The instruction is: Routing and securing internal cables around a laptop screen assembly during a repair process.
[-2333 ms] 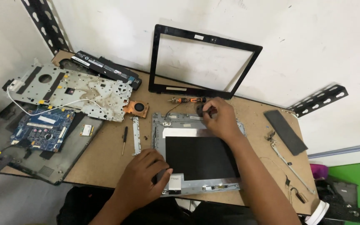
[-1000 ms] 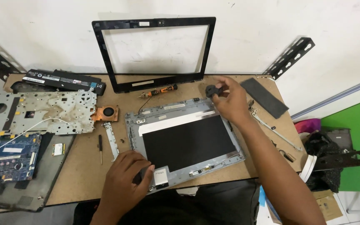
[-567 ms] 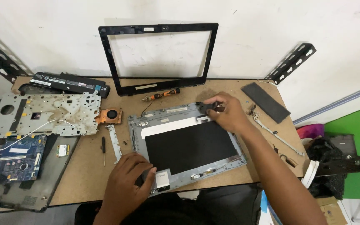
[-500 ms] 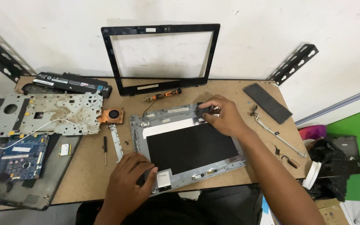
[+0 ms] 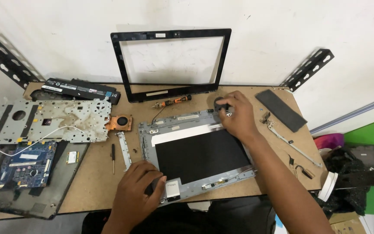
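A laptop lid with its dark screen panel (image 5: pixel 200 156) lies flat on the wooden table (image 5: pixel 91 182). My left hand (image 5: pixel 137 188) presses on the lid's near left corner, fingers curled over the edge. My right hand (image 5: pixel 235 115) rests at the lid's far right corner, fingers closed on a small black screwdriver (image 5: pixel 219 104) there. An orange-handled screwdriver (image 5: pixel 174 102) lies just beyond the lid.
A black screen bezel (image 5: pixel 172 65) leans on the wall. At left lie a metal chassis plate (image 5: pixel 48 121), blue circuit board (image 5: pixel 24 162), battery (image 5: pixel 81 89), copper fan (image 5: pixel 120 122). A hinge bracket (image 5: pixel 288 141) and black strip (image 5: pixel 281 109) lie at right.
The view swung right and then settled. My right hand shifted slightly along the lid's far right corner; my left hand kept pressing the near left corner.
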